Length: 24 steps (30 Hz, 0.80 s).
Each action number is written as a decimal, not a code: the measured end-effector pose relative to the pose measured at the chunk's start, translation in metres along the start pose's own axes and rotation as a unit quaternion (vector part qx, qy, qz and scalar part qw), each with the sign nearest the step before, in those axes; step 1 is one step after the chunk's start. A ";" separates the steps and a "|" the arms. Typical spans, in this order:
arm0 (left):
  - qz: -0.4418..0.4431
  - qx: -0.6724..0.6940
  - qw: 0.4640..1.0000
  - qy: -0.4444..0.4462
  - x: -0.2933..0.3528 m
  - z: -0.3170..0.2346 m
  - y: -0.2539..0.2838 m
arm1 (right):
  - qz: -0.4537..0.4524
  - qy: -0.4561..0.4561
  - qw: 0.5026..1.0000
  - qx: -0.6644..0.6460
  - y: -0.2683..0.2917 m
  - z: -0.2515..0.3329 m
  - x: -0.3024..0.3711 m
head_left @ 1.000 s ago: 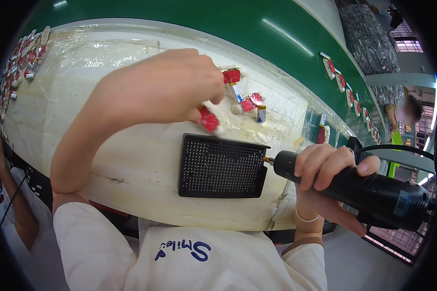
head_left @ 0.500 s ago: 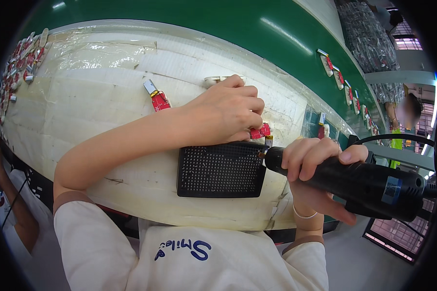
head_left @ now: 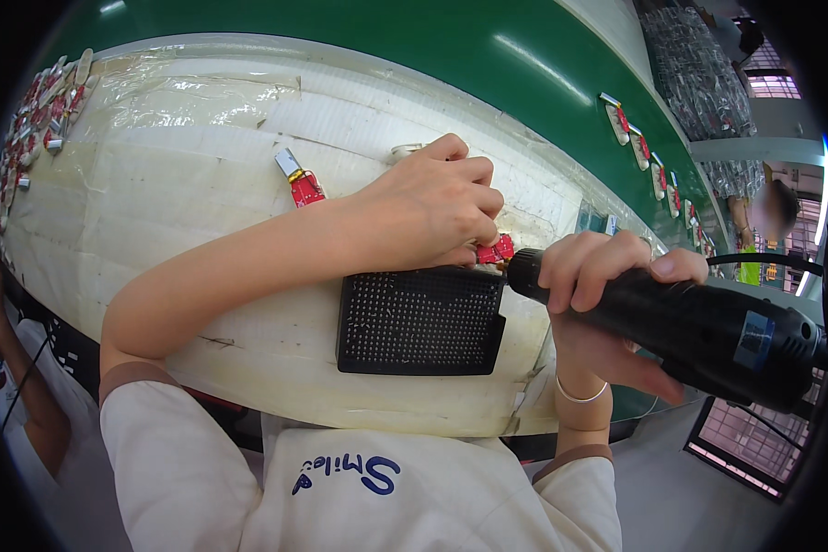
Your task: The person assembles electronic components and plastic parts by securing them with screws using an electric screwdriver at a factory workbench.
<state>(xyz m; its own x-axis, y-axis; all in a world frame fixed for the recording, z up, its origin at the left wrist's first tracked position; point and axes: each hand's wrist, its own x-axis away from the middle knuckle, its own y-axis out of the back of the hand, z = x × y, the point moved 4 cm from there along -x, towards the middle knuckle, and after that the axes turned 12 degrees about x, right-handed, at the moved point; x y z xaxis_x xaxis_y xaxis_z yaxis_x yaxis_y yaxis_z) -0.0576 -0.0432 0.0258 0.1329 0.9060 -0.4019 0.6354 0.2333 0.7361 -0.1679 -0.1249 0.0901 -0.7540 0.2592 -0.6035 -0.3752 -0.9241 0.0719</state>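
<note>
My left hand (head_left: 437, 207) fingers pinch a small red part (head_left: 495, 249) over the black perforated block (head_left: 420, 319), right hand (head_left: 607, 276) gripping the power tool (head_left: 699, 327) against it, other parts (head_left: 41, 110) apparently awaiting

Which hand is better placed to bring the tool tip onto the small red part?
Right. The right hand already grips the black rotary tool, its tip beside the small red part. The left hand is busy pinning that part at the black perforated pad's edge.
</note>
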 end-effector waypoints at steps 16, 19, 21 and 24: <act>0.058 0.021 0.998 0.029 -0.003 0.002 0.011 | -0.016 0.046 0.998 -0.036 -0.006 0.015 0.001; 0.103 0.050 0.990 0.080 -0.002 0.003 0.020 | -0.005 0.020 0.998 -0.067 -0.012 0.014 0.009; 0.115 0.055 0.986 0.104 0.001 0.002 0.018 | -0.015 0.005 0.997 -0.079 -0.018 0.010 0.010; 0.057 0.083 0.986 0.134 0.002 0.000 0.011 | -0.001 -0.044 0.998 -0.046 -0.020 0.006 0.012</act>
<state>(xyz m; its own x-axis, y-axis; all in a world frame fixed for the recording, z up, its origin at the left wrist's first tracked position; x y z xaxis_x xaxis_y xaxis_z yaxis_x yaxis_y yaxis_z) -0.0506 -0.0389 0.0336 0.0187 0.9891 -0.1460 0.7468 0.0832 0.6598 -0.1719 -0.1015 0.0860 -0.7989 0.2817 -0.5313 -0.3291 -0.9443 -0.0059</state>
